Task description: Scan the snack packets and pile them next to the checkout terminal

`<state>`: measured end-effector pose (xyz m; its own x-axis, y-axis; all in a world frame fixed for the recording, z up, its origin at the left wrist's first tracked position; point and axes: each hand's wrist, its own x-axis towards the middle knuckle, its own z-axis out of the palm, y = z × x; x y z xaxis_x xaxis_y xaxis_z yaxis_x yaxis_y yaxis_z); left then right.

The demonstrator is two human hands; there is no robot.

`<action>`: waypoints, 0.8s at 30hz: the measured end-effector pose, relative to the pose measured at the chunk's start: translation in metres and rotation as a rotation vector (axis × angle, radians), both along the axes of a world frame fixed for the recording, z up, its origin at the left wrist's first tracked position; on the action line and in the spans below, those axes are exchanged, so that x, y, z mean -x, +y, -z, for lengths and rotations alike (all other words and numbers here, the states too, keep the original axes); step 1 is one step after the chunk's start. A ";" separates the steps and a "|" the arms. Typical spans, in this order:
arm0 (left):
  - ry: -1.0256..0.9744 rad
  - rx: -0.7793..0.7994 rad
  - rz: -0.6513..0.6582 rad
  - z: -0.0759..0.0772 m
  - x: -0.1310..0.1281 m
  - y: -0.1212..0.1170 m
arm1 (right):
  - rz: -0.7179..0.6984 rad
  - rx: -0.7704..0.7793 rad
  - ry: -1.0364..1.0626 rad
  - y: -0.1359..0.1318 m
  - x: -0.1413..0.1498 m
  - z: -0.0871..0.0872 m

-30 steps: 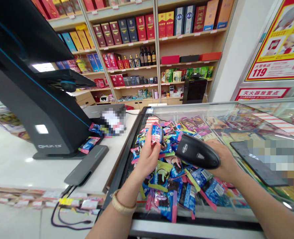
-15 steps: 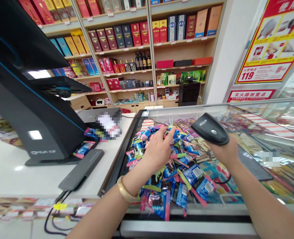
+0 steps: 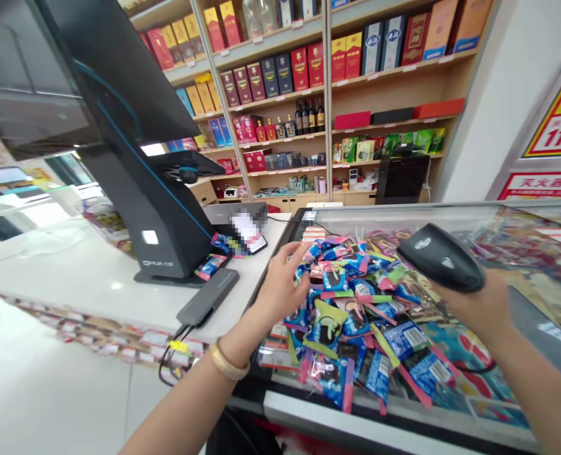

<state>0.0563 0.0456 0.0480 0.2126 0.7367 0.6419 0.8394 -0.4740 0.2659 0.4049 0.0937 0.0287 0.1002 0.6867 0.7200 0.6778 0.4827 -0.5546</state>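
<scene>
A spread-out heap of small snack packets [image 3: 325,322], blue with pink and green ends, covers the left part of the glass counter top. At the heap's left edge is my left hand [image 3: 283,278], its fingers apart and lightly bent. The fingertips meet or hover over the nearest packets; which one cannot be made out. A gold bracelet [image 3: 228,363] circles that wrist. My right hand [image 3: 484,306] is wrapped around the handle of a black barcode scanner [image 3: 441,256], held above the packets' right side with its head pointing left.
On the white counter [image 3: 104,303] at left stands a dark checkout terminal [image 3: 161,221]. Near its base lie two loose packets [image 3: 210,265], a phone [image 3: 249,230] and a grey box with cables [image 3: 209,303]. Shelves of boxes and bottles [image 3: 308,117] line the back wall.
My left hand has shifted from the middle of the heap to its left edge. The view has turned left, showing more of the terminal. The scanner is still in my right hand.
</scene>
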 end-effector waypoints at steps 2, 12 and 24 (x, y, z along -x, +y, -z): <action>-0.032 0.016 -0.210 -0.001 0.046 0.001 | 0.019 0.016 -0.010 0.000 0.000 0.000; 0.308 0.578 -1.010 -0.021 0.176 0.001 | 0.018 0.012 -0.048 0.006 -0.005 0.016; 0.328 0.589 -1.059 -0.021 0.175 0.020 | -0.101 -0.070 -0.115 0.004 -0.009 0.020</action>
